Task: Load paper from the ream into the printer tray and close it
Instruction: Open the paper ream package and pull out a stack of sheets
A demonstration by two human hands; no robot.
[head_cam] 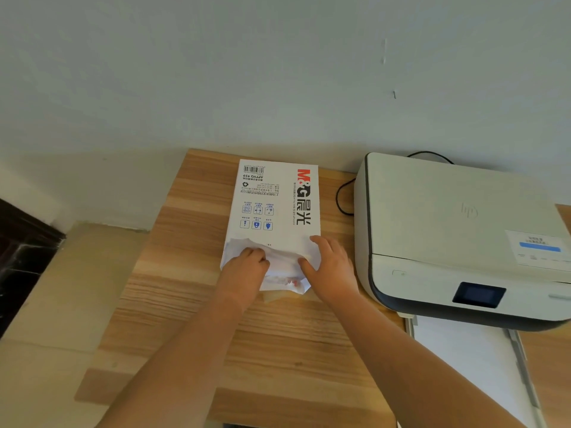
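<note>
A white paper ream (pixel 275 199) with red and black lettering lies flat on the wooden table (pixel 185 304), its near end torn and crumpled. My left hand (pixel 245 267) grips the crumpled wrapper at the near left corner. My right hand (pixel 332 264) pinches the wrapper at the near right corner, fingers lying on top of the pack. To the right stands a white printer (pixel 457 230) with a dark screen. Its paper tray (pixel 466 362) is pulled out toward me, with white sheets showing inside.
A black cable (pixel 341 196) loops between the ream and the printer, close to the wall. The table's left edge drops off to a pale floor (pixel 46 304). Dark furniture (pixel 18 251) sits at the far left.
</note>
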